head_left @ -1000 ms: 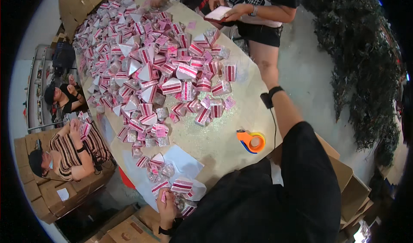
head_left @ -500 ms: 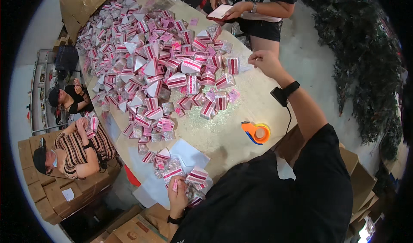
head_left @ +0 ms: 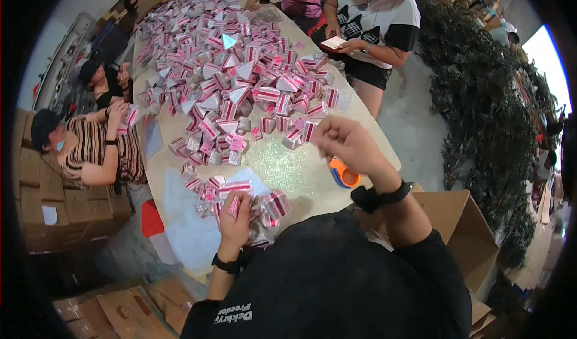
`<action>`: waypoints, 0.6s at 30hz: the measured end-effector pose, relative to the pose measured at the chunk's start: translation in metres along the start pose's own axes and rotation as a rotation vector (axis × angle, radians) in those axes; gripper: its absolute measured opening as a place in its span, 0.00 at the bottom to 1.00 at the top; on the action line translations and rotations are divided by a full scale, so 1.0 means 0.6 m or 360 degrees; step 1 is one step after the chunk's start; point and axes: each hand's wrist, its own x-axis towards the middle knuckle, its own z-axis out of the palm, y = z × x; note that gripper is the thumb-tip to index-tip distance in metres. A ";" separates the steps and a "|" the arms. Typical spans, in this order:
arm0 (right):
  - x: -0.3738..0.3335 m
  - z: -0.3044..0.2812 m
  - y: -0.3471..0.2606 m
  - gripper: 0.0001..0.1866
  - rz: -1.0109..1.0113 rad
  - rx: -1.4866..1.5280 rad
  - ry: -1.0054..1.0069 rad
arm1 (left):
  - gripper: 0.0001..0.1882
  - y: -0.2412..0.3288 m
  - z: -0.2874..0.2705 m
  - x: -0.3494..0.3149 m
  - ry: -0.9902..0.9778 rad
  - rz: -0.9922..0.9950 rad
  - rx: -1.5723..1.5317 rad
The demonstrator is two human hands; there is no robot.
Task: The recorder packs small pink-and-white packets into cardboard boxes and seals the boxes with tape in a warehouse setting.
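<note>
My left hand point(head_left: 234, 220) is closed, pinching a small pink card point(head_left: 234, 205) low over the near left of the table. Wrapped cake-slice ornaments point(head_left: 275, 207), striped pink and white, crowd around that hand. My right hand point(head_left: 345, 145) is raised over the right side of the table with curled fingers; whatever they hold, if anything, is too small to make out. Just below it sits an orange and blue tape dispenser point(head_left: 344, 174), partly hidden by the hand. A large pile of similar ornaments point(head_left: 240, 93) covers the far part of the table.
White sheets point(head_left: 192, 219) lie at the table's point(head_left: 306, 186) near left. Two people point(head_left: 99, 144) stand at the left side; another point(head_left: 375, 27) holds a device across the table. An open carton point(head_left: 460, 222) stands at right, stacked boxes point(head_left: 45, 183) at left, dark greenery point(head_left: 481, 123) beyond.
My right hand has come back from the table's far right edge toward me and bent upward. The left hand keeps its pinch. My view has shifted, showing more of the surroundings.
</note>
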 end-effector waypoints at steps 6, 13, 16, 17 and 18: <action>-0.082 0.149 -0.002 0.18 -0.0296 -0.1015 -0.0335 | 0.05 0.069 0.028 -0.014 -0.0402 0.0073 -0.0019; -0.105 0.175 0.008 0.25 -0.0439 -0.1255 -0.0398 | 0.11 0.085 0.045 -0.026 -0.0740 0.0157 0.0139; -0.110 0.178 0.014 0.27 -0.0493 -0.1336 -0.0419 | 0.12 0.091 0.044 -0.029 -0.0771 0.0269 0.0128; -0.110 0.178 0.015 0.27 -0.0503 -0.1338 -0.0409 | 0.11 0.092 0.045 -0.029 -0.0727 0.0261 0.0117; -0.110 0.178 0.015 0.27 -0.0514 -0.1342 -0.0401 | 0.11 0.093 0.046 -0.029 -0.0681 0.0254 0.0105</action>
